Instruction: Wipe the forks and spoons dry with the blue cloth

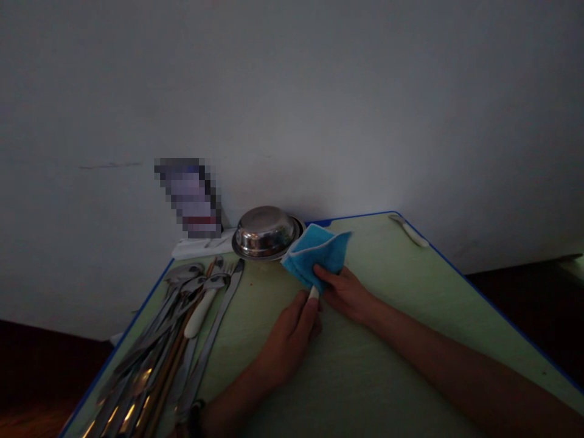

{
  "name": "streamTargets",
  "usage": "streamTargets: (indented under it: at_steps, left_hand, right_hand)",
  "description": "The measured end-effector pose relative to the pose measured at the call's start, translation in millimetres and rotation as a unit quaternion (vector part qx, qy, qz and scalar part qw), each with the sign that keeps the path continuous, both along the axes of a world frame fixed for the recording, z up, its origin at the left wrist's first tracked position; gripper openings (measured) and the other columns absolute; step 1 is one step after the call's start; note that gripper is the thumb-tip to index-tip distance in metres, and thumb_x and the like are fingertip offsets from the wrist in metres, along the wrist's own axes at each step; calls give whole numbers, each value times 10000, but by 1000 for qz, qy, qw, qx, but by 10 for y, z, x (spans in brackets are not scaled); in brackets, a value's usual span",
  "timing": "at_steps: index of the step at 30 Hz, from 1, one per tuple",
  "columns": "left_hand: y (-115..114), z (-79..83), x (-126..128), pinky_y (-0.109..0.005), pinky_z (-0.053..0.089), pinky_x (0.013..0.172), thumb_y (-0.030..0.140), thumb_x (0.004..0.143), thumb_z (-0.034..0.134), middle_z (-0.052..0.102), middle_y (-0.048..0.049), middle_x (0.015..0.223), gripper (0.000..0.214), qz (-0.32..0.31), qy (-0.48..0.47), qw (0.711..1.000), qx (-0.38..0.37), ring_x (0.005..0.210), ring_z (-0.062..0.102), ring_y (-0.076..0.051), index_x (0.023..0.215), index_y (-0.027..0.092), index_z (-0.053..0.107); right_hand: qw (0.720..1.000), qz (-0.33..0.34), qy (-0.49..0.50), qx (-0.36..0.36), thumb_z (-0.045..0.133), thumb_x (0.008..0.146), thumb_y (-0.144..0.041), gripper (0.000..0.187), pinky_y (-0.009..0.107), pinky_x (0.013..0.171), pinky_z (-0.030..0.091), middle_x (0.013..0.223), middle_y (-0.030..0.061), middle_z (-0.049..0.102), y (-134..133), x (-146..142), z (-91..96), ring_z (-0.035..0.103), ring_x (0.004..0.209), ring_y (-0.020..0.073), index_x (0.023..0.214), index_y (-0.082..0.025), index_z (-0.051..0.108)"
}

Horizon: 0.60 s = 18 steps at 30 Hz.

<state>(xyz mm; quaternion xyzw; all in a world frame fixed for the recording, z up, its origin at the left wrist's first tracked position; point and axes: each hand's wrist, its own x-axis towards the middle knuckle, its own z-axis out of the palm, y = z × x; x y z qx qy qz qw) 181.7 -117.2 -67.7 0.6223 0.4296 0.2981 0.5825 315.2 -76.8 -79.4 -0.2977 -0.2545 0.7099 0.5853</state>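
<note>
My left hand (294, 325) is closed around the white handle (314, 293) of a utensil, over the middle of the table. A folded blue cloth (319, 252) with pale edging covers the utensil's other end, so its kind is hidden. Thumb on top, my right hand (343, 291) pinches the cloth around that covered end. Just behind the cloth, an upturned steel bowl (267, 231) sits near the wall. To the left lies a pile of cutlery (177, 328): spoons, a fork, knives, wooden chopsticks and a white-handled spoon (201, 313).
A white-handled utensil (413, 232) lies alone by the far right edge of the green table (387, 377), which has blue edging. A pixelated phone-like screen (191, 198) leans against the wall, above a white cloth or paper (201, 245). The pale wall (292, 109) closes off the back.
</note>
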Motion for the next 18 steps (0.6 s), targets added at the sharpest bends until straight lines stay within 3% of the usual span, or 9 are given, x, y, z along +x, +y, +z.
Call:
streamTargets:
  at_steps: [11, 18]
  left_hand:
    - [-12, 93, 7, -243, 352, 595, 390, 914, 328, 428, 37, 613, 292, -3, 5, 1000, 17, 583, 413, -111, 741, 182, 439]
    - [-3, 88, -4, -245, 359, 609, 395, 909, 334, 430, 39, 586, 313, 3, 9, 1000, 19, 569, 424, -113, 725, 176, 461]
  right_hand:
    - [999, -37, -2, -20, 696, 654, -390, 241, 304, 746, 430, 758, 0, 675, -3, -44, 1, 593, 828, 168, 792, -202, 634]
    - [996, -55, -8, -67, 648, 649, -523, 354, 301, 701, 438, 691, 6, 653, 19, -32, 8, 584, 767, 172, 758, -188, 621]
